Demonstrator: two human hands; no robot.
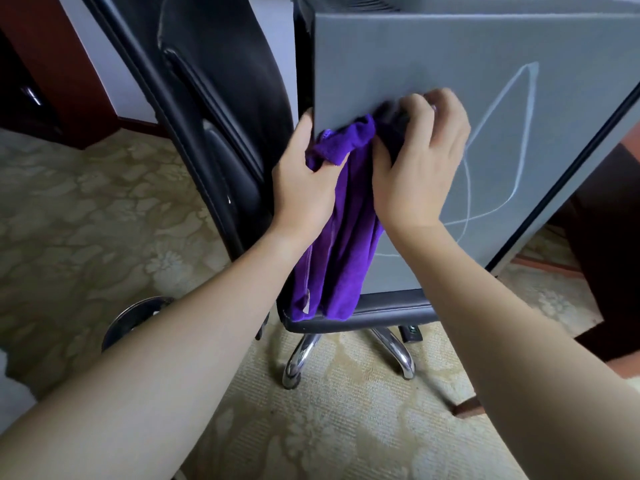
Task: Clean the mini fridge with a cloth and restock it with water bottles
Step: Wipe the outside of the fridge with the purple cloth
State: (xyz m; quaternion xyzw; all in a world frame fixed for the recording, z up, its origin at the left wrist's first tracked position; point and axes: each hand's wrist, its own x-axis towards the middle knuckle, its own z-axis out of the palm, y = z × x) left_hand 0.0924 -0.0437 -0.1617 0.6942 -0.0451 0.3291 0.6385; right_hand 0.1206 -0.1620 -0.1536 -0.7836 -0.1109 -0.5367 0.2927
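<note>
A grey mini fridge [433, 57] stands on the seat of a black office chair [391, 311], its side panel marked with thin white curved lines. A purple cloth [341, 233] hangs down the fridge's left front corner. My left hand [304, 181] grips the cloth's upper left fold, thumb against the fridge's edge. My right hand [419, 157] has its fingers curled round the cloth's top, bunching it against the grey panel. No water bottles are in sight.
The chair's black backrest [214, 109] rises left of the fridge, its chrome legs [298, 358] below on patterned beige carpet [86, 220]. A round metal object [135, 320] sits on the floor at lower left. Dark wooden furniture [602, 216] stands at right.
</note>
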